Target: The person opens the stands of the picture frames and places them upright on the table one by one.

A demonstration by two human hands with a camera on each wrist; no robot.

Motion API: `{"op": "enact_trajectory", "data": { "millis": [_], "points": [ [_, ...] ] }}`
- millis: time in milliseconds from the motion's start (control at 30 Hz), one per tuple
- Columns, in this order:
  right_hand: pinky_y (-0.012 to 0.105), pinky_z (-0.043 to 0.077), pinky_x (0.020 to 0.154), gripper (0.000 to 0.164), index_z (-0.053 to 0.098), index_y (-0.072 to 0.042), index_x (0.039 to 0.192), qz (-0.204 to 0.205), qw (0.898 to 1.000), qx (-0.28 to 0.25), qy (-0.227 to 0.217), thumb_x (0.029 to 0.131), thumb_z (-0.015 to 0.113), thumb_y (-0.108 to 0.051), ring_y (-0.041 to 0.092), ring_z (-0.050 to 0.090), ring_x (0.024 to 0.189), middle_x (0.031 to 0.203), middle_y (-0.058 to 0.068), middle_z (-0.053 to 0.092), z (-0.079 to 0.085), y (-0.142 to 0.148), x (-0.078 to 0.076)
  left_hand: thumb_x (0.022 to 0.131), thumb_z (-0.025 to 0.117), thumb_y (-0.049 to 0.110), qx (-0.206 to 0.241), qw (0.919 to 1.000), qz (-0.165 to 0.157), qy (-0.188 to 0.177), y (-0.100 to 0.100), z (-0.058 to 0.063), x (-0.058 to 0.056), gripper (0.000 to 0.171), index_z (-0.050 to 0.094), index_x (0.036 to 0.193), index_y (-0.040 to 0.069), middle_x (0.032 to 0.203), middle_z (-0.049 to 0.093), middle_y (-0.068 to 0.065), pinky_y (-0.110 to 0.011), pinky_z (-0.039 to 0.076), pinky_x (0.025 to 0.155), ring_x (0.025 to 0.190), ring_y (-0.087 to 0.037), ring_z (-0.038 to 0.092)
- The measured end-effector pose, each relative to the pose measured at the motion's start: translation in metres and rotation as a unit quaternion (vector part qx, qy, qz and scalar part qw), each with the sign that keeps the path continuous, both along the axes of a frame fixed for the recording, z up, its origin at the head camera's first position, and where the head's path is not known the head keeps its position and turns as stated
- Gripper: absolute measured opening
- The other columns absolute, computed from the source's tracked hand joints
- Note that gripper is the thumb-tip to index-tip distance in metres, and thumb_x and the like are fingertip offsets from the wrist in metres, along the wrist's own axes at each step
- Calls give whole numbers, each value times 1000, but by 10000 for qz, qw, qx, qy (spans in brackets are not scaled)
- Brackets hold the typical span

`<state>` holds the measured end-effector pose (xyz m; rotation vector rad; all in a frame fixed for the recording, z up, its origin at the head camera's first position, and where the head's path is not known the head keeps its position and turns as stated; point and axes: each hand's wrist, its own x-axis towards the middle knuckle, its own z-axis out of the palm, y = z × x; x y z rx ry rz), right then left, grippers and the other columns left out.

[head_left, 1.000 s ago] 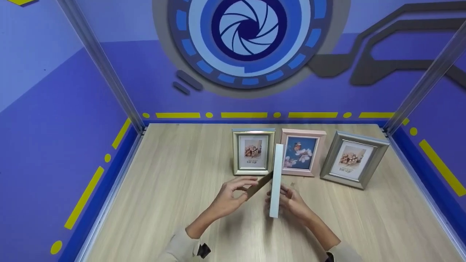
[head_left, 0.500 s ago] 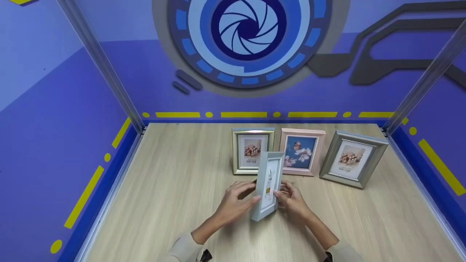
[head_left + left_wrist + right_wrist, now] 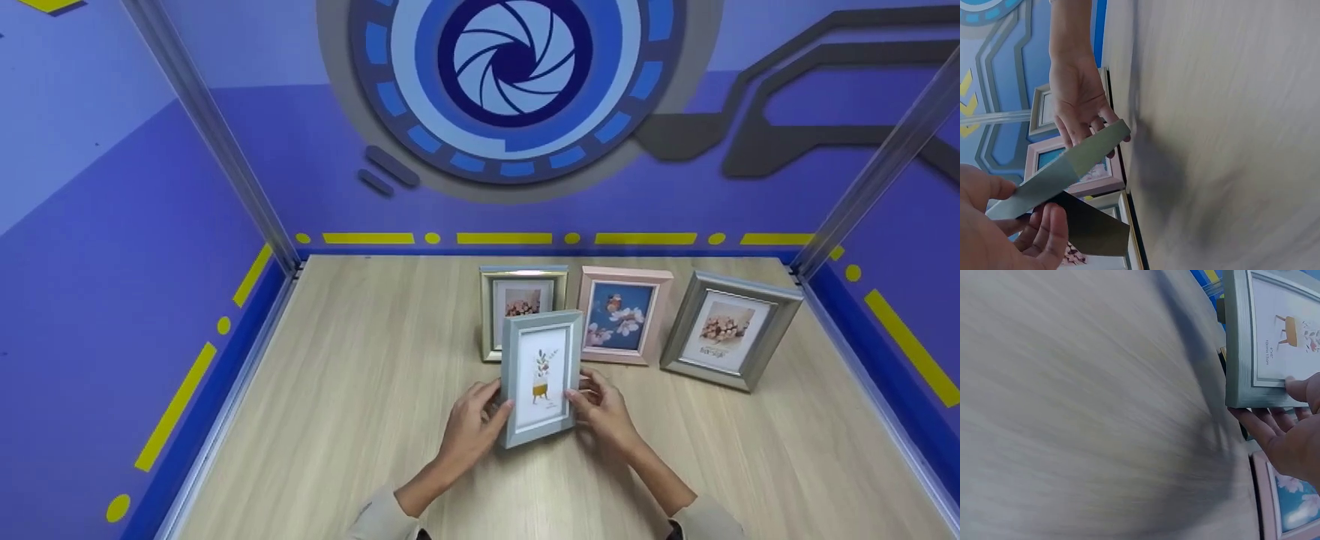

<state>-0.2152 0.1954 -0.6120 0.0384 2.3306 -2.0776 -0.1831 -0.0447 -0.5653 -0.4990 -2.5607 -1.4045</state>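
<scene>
A pale grey-green picture frame (image 3: 511,390) is held up off the table, its picture of a plant in a yellow pot facing the head camera. My left hand (image 3: 471,424) holds its left edge, thumb at the side. In the left wrist view, the left fingers (image 3: 1050,225) curl behind the frame beside its dark, folded-out stand (image 3: 1098,228). My right hand (image 3: 604,412) grips the right side, thumb on the front and fingers behind, as the right wrist view shows. Hidden in part behind this frame is a gold picture frame (image 3: 523,271).
A pink picture frame (image 3: 660,319) stands behind the right hand, with a silver-grey picture frame (image 3: 679,322) angled to its right. All stand toward the back of the wooden table (image 3: 360,337). Blue panels (image 3: 262,165) enclose the back and sides.
The held frame has turned from edge-on to face the head camera and moved left. My left hand has shifted from the stand to the frame's left edge. The standing frames stay put.
</scene>
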Motion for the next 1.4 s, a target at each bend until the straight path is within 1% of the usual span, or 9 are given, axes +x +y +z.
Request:
{"op": "enact_trajectory", "data": {
  "millis": [200, 267, 400, 500, 633, 767, 900, 1167, 1400],
  "points": [
    [31, 57, 74, 40, 53, -1, 129, 0, 9980, 474, 424, 90, 60, -1, 30, 64, 98, 110, 21, 63, 1, -8, -3, 96, 54, 24, -381, 9982, 422, -162, -11, -7, -2, 41, 55, 129, -1, 103, 61, -5, -23, 50, 71, 86, -10, 57],
    [32, 57, 73, 39, 53, 0, 128, -1, 9973, 556, 475, 90, 59, 1, 32, 63, 98, 110, 22, 63, 11, -13, 0, 97, 53, 23, -503, 9969, 570, -185, -14, -9, -3, 41, 53, 130, -1, 104, 60, -5, -25, 50, 72, 87, -11, 57],
    [39, 57, 71, 39, 50, 5, 127, 37, 9974, 481, 535, 89, 58, 5, 39, 61, 98, 110, 28, 61, 32, -24, 6, 99, 49, 21, -604, 9951, 738, -245, -19, -13, -5, 42, 49, 135, -2, 108, 59, -7, -30, 50, 76, 88, -12, 54],
    [36, 57, 74, 40, 49, 7, 126, 66, 9972, 360, 650, 88, 58, 7, 40, 61, 98, 109, 30, 61, 28, -27, 2, 98, 51, 18, -596, 9952, 733, -255, -23, -15, -7, 46, 43, 139, -1, 107, 58, -6, -30, 49, 76, 89, -12, 53],
    [27, 55, 79, 40, 49, 6, 127, 106, 9947, 405, 935, 88, 60, 3, 37, 62, 98, 109, 28, 61, 11, -28, -8, 93, 58, 10, -387, 9969, 653, -215, -29, -17, -11, 54, 39, 142, 0, 103, 58, -5, -29, 50, 77, 89, -13, 56],
    [26, 54, 81, 40, 51, 3, 126, 148, 9933, 323, 1104, 87, 63, 0, 35, 63, 99, 111, 24, 62, 10, -33, -12, 91, 60, 6, -20, 9981, 593, -187, -37, -18, -16, 54, 41, 141, 2, 105, 60, -7, -31, 52, 81, 92, -17, 59],
    [28, 57, 75, 39, 55, 1, 123, 175, 9931, 122, 1154, 85, 65, 4, 38, 61, 100, 114, 23, 60, 20, -42, -11, 91, 59, 5, 168, 9981, 563, -195, -48, -21, -20, 52, 42, 141, 3, 107, 61, -7, -35, 51, 85, 96, -19, 60],
    [32, 57, 74, 42, 53, 7, 124, 405, 9838, 471, 1681, 84, 62, 10, 42, 61, 101, 113, 26, 59, 48, -65, -6, 92, 58, 7, 488, 9968, 569, -273, -72, -30, -29, 52, 42, 142, 8, 107, 61, -7, -39, 49, 88, 98, -21, 59],
    [40, 54, 85, 49, 45, 8, 133, 1302, 9775, 243, 1639, 86, 56, 13, 45, 54, 115, 130, 28, 53, 51, -80, -17, 93, 57, 8, 728, 9941, 803, -92, -99, -37, -39, 50, 43, 141, 6, 113, 62, -8, -40, 49, 90, 102, -23, 60]
  ]
}}
